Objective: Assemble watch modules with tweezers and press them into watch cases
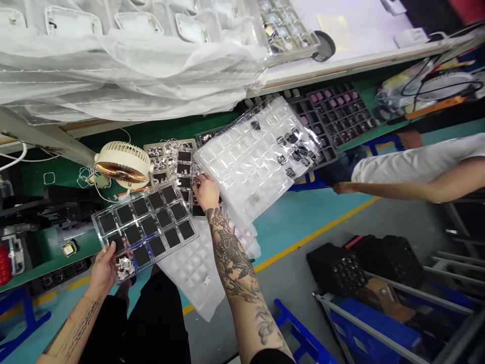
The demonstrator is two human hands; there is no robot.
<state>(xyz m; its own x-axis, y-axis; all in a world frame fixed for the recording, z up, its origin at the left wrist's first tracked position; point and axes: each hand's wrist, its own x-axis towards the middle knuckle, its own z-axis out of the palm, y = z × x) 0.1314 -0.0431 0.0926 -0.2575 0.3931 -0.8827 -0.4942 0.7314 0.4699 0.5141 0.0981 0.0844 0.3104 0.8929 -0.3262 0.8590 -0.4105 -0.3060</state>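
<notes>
My left hand (104, 268) grips the lower left corner of a clear plastic tray (127, 206), its thumb on top. Dark square pieces (156, 246) fill most of the pockets; a small heap of white bits (124, 266) lies in the corner pocket. My right hand (206, 192) is beyond the tray's right end, fingers drawn together at another tray of dark squares (184, 169). Whatever is between those fingertips is hidden. Just right of that hand lies a stack of clear blister trays (242, 156), with some dark parts at its far end.
A cream desk fan (123, 164) stands behind the held tray. Above hangs a shelf draped with white sheeting (151, 76). Dark compartment trays (341, 116) lie farther right. Another person's arm (413, 189) reaches in from the right. A metal-framed cart (379, 313) stands on the floor.
</notes>
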